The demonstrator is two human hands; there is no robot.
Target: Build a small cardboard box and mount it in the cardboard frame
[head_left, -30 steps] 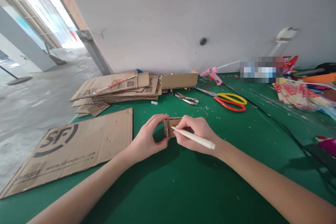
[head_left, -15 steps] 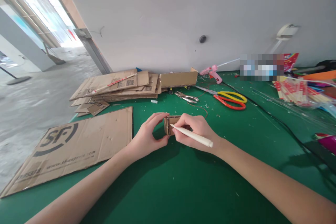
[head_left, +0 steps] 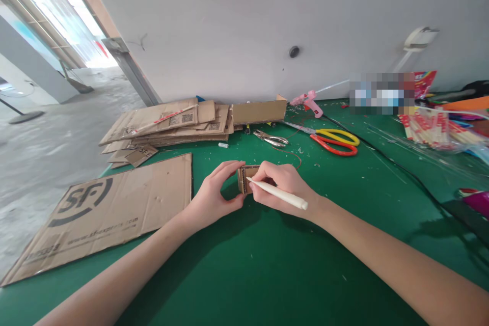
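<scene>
A small cardboard box (head_left: pixel 241 181) stands on the green table between my hands. My left hand (head_left: pixel 217 191) grips its left end, thumb at the near edge and fingers at the far edge. In my right hand (head_left: pixel 280 188) is a white pen (head_left: pixel 284 194), held in a writing grip. Its tip points at the box's inner left part; whether it touches the cardboard I cannot tell. The right fingers cover much of the box's right side.
A flat cardboard sheet (head_left: pixel 126 209) lies left, below a stack of cardboard (head_left: pixel 164 125). Behind my hands are silver pliers (head_left: pixel 271 138), scissors with red and yellow handles (head_left: pixel 334 142) and a pink glue gun (head_left: pixel 310 103). A black cable (head_left: pixel 397 165) crosses the right side.
The view has shifted slightly, so the background sits a little differently. Both hands keep their grips, and the pen has moved only slightly against the box.
</scene>
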